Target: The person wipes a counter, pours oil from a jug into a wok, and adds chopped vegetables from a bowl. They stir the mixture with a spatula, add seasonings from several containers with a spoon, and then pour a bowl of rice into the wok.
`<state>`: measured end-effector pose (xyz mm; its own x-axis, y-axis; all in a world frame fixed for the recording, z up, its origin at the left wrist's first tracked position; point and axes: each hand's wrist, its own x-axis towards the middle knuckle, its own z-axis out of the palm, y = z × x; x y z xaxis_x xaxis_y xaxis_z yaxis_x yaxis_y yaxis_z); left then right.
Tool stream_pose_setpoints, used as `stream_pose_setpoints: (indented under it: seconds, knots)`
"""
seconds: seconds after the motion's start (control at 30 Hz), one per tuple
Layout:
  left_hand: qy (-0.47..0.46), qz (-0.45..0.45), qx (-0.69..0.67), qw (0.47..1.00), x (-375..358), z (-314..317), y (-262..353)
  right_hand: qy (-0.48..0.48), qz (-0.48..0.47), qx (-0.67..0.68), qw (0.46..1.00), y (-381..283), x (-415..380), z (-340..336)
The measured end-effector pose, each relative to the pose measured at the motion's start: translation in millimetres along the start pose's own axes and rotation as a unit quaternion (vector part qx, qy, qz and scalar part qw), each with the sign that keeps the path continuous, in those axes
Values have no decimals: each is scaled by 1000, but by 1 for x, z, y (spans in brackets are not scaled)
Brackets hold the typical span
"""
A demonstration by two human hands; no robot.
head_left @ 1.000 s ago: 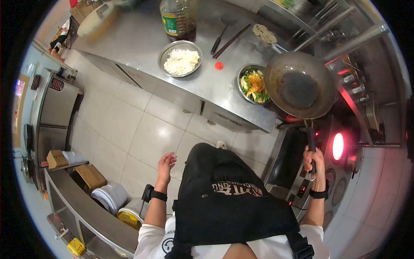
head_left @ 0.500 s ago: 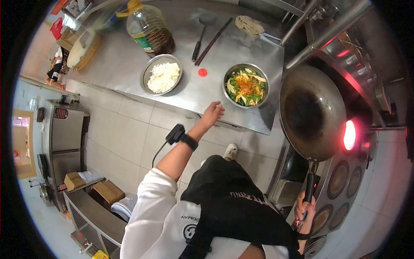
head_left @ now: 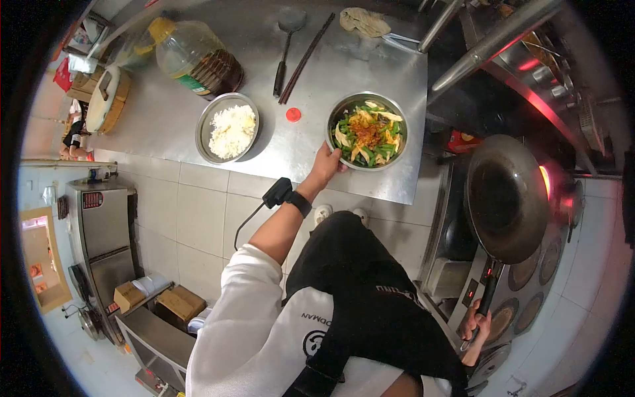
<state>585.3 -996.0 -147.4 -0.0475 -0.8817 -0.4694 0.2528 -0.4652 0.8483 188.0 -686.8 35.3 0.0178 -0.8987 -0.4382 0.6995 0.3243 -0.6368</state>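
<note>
My left hand point(head_left: 326, 165) is at the near left rim of a metal bowl point(head_left: 401, 154), its fingers closed on the edge. Inside the bowl are green vegetable pieces, pale strips and a heap of reddish-orange seasoning point(head_left: 366, 130). My right hand point(head_left: 477, 322) is wrapped around the black handle point(head_left: 488, 296) of a wok point(head_left: 501, 198). The wok is tilted at the right, its dark inside showing, with an orange-red glow point(head_left: 545, 181) behind its rim. A second metal bowl point(head_left: 200, 143) with white rice point(head_left: 231, 132) stands left of the first.
On the steel table point(head_left: 291, 142) are a large yellow-capped oil jug point(head_left: 198, 59), a ladle point(head_left: 281, 69), dark chopsticks point(head_left: 306, 58), a red cap point(head_left: 293, 115) and a cloth point(head_left: 365, 22). A stove point(head_left: 516, 291) with round burner plates lies right. Boxes point(head_left: 180, 302) sit on a lower-left shelf.
My left hand has moved forward from the open space before the table onto the vegetable bowl's rim. My right hand has shifted the wok right and down, and the view has shifted a little.
</note>
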Motion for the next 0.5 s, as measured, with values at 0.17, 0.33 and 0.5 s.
stream_pose_setpoints:
  seconds: [0.17, 0.33, 0.5]
  knots:
    - [-25, -15, -15, 999, -40, -1, 25, 21, 58, 226, 972, 11, -14, -4]
    - [-112, 49, -34, 992, -78, 2, 59, -46, 43, 294, 954, 21, -14, 13]
    - [-138, 83, -22, 987, -105, -1, 91, -163, 81, 303, 936, 27, -9, -29]
